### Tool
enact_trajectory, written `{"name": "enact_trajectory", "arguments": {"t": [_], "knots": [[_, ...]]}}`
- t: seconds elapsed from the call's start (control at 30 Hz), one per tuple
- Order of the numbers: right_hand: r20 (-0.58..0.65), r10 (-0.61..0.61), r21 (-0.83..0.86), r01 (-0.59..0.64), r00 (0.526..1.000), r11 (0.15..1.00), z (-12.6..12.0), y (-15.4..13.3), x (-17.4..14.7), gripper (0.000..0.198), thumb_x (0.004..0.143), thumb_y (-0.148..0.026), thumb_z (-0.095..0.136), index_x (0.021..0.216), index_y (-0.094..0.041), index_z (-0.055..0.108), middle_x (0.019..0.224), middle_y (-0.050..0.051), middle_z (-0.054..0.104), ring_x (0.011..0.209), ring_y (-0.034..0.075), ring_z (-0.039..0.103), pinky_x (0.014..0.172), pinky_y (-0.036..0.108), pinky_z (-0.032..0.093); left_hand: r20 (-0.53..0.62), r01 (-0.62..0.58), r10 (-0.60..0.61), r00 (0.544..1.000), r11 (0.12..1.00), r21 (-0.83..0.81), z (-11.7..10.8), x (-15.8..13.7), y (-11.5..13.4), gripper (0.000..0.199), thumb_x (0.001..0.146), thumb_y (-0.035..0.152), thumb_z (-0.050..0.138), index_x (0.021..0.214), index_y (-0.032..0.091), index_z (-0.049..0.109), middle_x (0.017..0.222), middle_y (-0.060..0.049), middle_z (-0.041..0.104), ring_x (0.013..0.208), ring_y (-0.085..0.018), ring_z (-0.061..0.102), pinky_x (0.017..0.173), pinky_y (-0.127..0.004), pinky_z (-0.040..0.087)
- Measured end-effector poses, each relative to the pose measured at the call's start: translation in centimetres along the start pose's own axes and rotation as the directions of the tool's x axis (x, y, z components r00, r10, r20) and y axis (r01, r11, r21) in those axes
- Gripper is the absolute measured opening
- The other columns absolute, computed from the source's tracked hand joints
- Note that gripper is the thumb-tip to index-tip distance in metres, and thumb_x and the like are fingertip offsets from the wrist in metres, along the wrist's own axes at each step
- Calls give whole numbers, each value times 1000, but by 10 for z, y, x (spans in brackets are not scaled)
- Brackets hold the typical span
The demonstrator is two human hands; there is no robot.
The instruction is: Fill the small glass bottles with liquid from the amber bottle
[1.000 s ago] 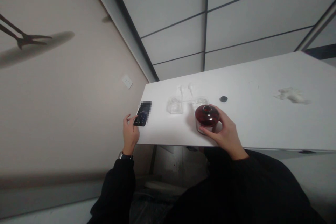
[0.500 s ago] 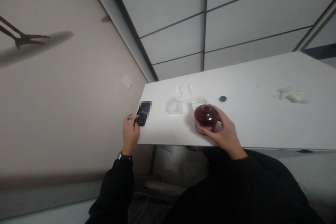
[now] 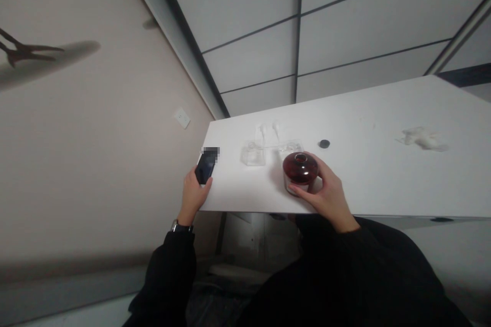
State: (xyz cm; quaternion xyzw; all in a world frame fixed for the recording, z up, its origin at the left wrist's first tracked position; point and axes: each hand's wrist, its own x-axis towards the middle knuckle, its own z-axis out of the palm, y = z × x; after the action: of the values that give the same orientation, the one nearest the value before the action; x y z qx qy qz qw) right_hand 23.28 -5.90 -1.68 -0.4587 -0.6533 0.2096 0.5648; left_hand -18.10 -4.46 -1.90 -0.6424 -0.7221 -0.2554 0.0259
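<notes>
Right fingers (image 3: pixel 303 193) clasp red bottle (image 3: pixel 300 168); left fingers (image 3: pixel 207 185) seemingly grip phone (image 3: pixel 207 165).

A pale crumpled wad (image 3: pixel 424 138) lies on the white table (image 3: pixel 387 184).

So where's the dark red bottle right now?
In the head view, the dark red bottle is right of centre, near the front edge of the white table, gripped by the right hand, just in front of a clear container.
</notes>
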Motion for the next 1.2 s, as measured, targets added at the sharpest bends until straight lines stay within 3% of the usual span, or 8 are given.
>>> {"name": "enact_trajectory", "arguments": {"t": [0.3,0.5,0.63,0.7,0.77,0.97,1.1,1.2], "knots": [[0,23,10,-23,1000,1000,0,-1,1,79,78,-48,89,147,-23,59,142,16,70,132,37,68,113,60,56,-34,91,-91,995,996,-7,-3,-2,10,69,92,51,66,144,7,52,135,-26,64,129,-42,62,113,-60,49],[3,28,17,-28,1000,999,1,-2,1,80,77,-48,89,147,-22,59,143,16,70,133,38,67,114,60,55,-83,91,-92,992,996,-9,-5,-2,20,84,86,49,75,149,3,45,150,-32,52,144,-45,50,122,-64,40],[-15,13,6,-13,1000,1000,1,-3,2,76,79,-47,87,145,-22,59,139,16,72,129,36,70,111,58,58,-269,-159,125,955,981,-108,-10,-16,67,54,97,39,63,143,12,51,146,-24,56,144,-36,51,124,-59,40],[-46,-20,-12,20,999,1000,0,-4,2,72,80,-45,85,143,-22,59,137,15,72,127,35,71,109,55,59,-262,-307,249,932,928,-212,-10,-28,104,38,102,33,57,137,16,55,138,-19,61,137,-30,58,120,-54,46],[-84,-39,-32,37,996,999,-4,-4,3,70,81,-44,83,143,-23,58,136,15,72,126,34,71,108,54,60,-181,-411,371,911,848,-333,-7,-40,144,39,102,31,58,139,20,53,137,-16,63,135,-29,60,117,-52,50],[-238,-11,-99,-13,971,995,-22,1,5,76,78,-50,85,143,-24,58,136,15,72,126,36,70,108,57,60,-52,-416,496,867,663,-622,26,-31,224,66,101,32,64,160,24,35,161,-18,49,154,-31,45,129,-55,38],[-297,3,-87,-31,955,996,-31,3,6,74,79,-50,85,143,-24,58,140,16,69,128,36,69,108,57,59,6,-331,459,888,650,-684,63,-4,240,93,93,39,76,166,24,21,172,-22,28,163,-38,29,133,-62,26],[-299,31,-89,-60,954,994,-34,5,8,76,79,-50,84,145,-24,57,140,16,69,129,36,68,109,57,59,91,-216,382,920,686,-695,90,7,239,100,88,36,80,165,24,18,169,-24,29,162,-41,30,131,-66,26]]}}
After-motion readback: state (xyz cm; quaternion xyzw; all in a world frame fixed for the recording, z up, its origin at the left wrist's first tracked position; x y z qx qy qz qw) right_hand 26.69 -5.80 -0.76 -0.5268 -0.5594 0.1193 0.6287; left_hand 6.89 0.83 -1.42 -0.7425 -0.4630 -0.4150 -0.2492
